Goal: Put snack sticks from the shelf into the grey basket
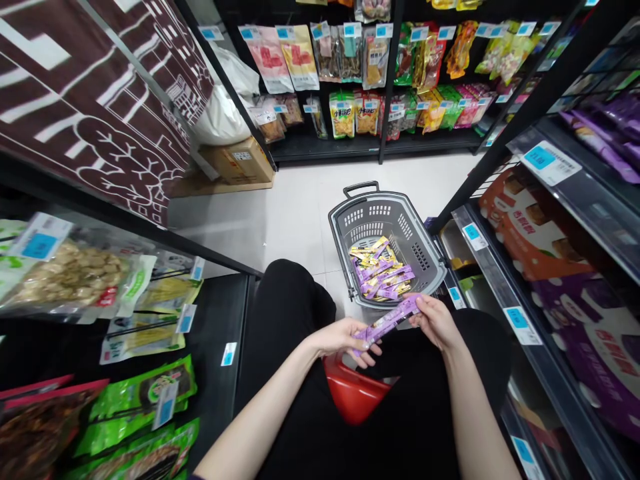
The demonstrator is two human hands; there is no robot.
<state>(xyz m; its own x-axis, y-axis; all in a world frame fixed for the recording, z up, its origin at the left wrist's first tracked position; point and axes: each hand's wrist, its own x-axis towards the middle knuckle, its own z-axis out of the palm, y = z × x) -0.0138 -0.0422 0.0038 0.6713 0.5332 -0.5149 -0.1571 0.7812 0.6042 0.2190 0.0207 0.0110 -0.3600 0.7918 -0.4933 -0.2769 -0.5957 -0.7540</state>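
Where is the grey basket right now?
Head view, right of centre: the grey basket sits on the floor beyond the held purple packet, beside the right shelf.

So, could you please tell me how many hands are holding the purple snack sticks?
2. The left hand holds the near end of the purple snack sticks, above a red object. The right hand holds the far end, by the grey basket. No other hands show.

I see a long, slim purple packet (389, 322) with pale print, lying almost level but tilted up toward its right end. My left hand (345, 340) pinches its lower end and my right hand (437, 322) its upper end, just short of the grey basket (350, 220).
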